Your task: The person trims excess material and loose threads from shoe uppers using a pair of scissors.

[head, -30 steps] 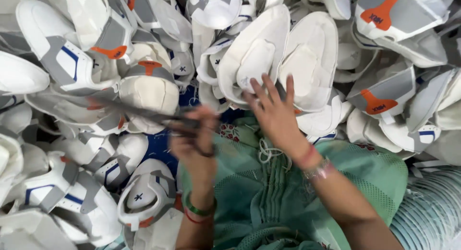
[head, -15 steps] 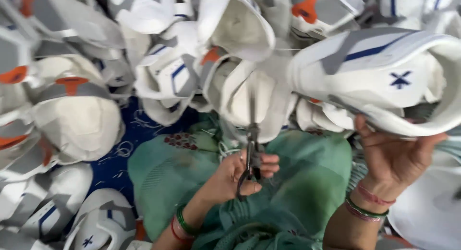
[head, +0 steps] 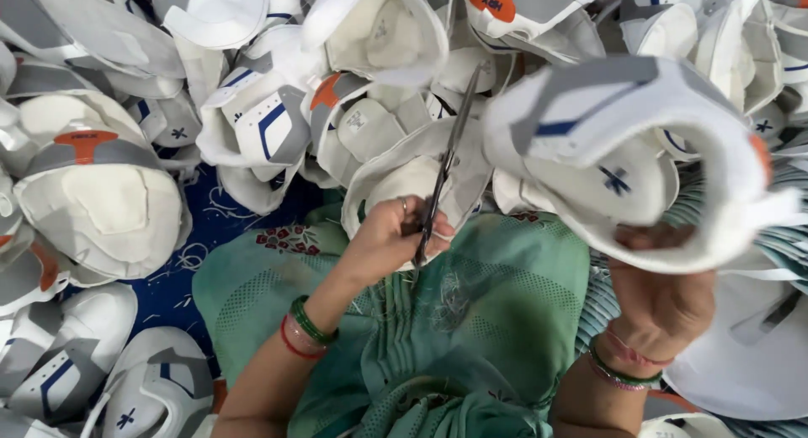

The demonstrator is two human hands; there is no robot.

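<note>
white shoe upper (head: 640, 152) raised higher, right hand (head: 661, 307) pinching it, left hand (head: 391, 240) gripping steel scissors (head: 442, 173)

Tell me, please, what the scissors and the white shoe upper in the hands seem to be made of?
Scissors: probably metal, since the thin blades look dark and grey. Shoe upper: seemingly soft synthetic leather or fabric, matte white with grey and blue panels; it bends in the right hand.

Bright, even light with soft, faint shadows. The shoe upper (head: 640, 152) above the right hand (head: 661, 307) is motion-blurred; pieces near the left hand (head: 387, 240) look sharper. Frame edges bend slightly.
</note>
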